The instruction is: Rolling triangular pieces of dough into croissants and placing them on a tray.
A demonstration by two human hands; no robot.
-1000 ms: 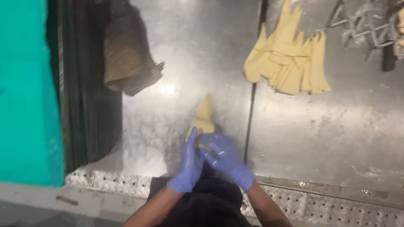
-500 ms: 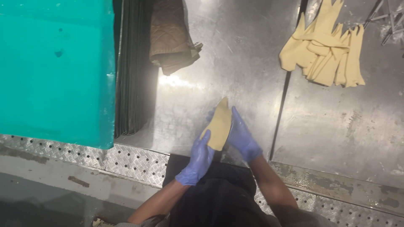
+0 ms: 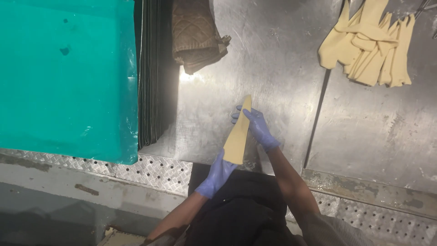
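A long pale yellow triangle of dough is stretched between my two hands, both in blue gloves, above the steel worktable. My left hand grips its wide near end. My right hand holds the narrow far tip, fingers along the dough's edge. The triangle points away from me and sits lifted off the steel.
A pile of several similar dough triangles lies at the far right. A brown quilted cloth lies at the back. A teal sheet covers the left, beside a stack of dark trays. A perforated metal ledge runs along the near edge.
My hands went from pressing the dough together near the table edge to pulling it out long and thin. My view has shifted left, bringing the teal sheet further in.
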